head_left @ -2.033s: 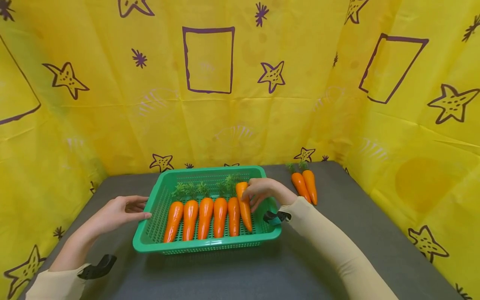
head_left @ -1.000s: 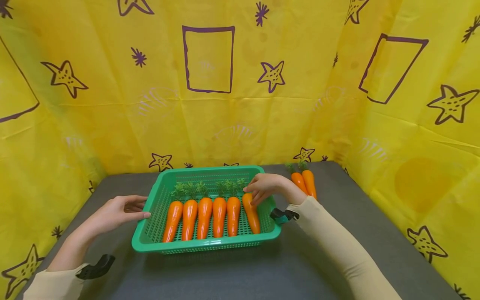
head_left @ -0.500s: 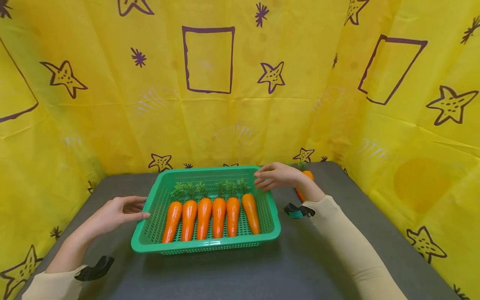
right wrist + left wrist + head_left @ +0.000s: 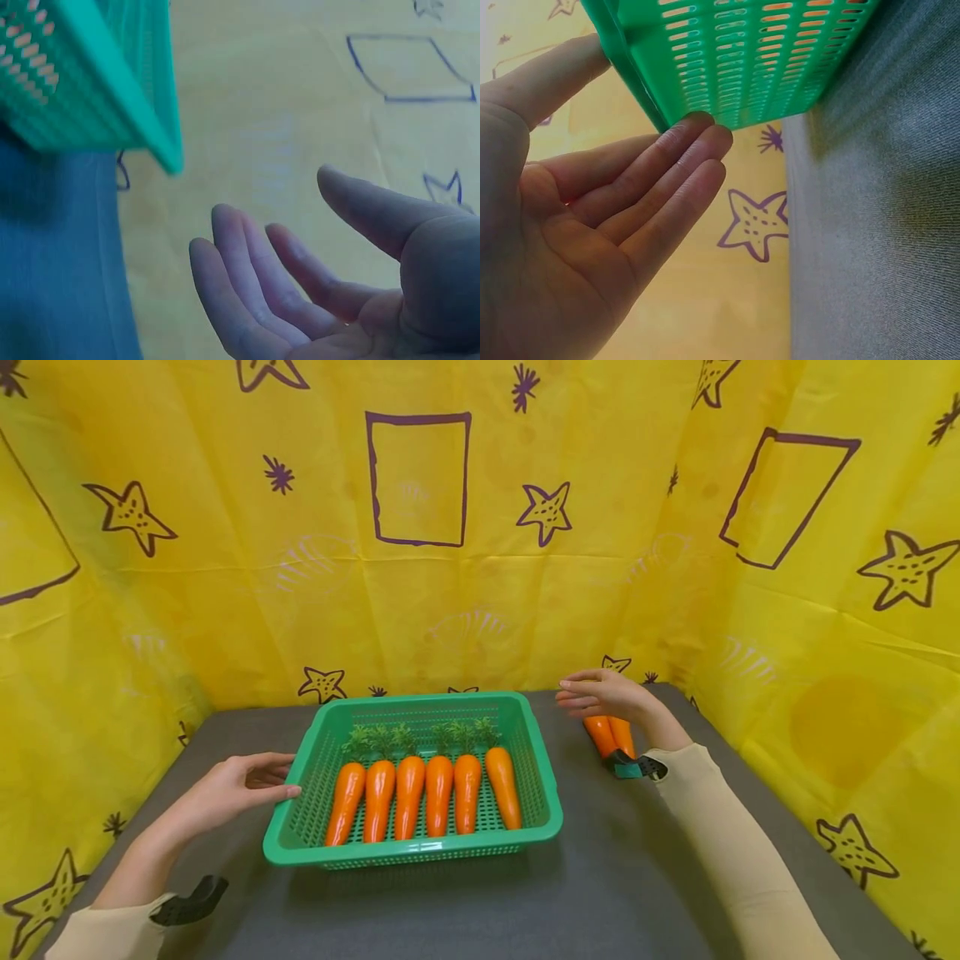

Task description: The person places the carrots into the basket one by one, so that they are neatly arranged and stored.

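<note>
A green plastic basket [image 4: 420, 842] with slotted walls stands on the dark table. Inside it lies a row of several orange carrots [image 4: 408, 797], leafy green tops toward the far side; the rightmost carrot [image 4: 503, 787] slants slightly apart. My left hand [image 4: 236, 789] rests at the basket's left rim, thumb and fingers nearly straight; the left wrist view shows its fingers [image 4: 675, 202] against the green edge. To the right of the basket my right hand [image 4: 611, 697] hovers with nothing in it, fingers loosely bent. Two more carrots [image 4: 600, 735] lie beneath it, their tops hidden by the hand.
The dark cloth-covered table [image 4: 420, 910] extends around the basket. A yellow curtain [image 4: 465, 610] with purple stars and rectangles encloses it at the back and on both sides. Black bands [image 4: 191, 900] show at both wrists.
My right hand has set the rightmost carrot down in the basket, let go and moved right toward the two carrots on the table. My left hand stays at the rim.
</note>
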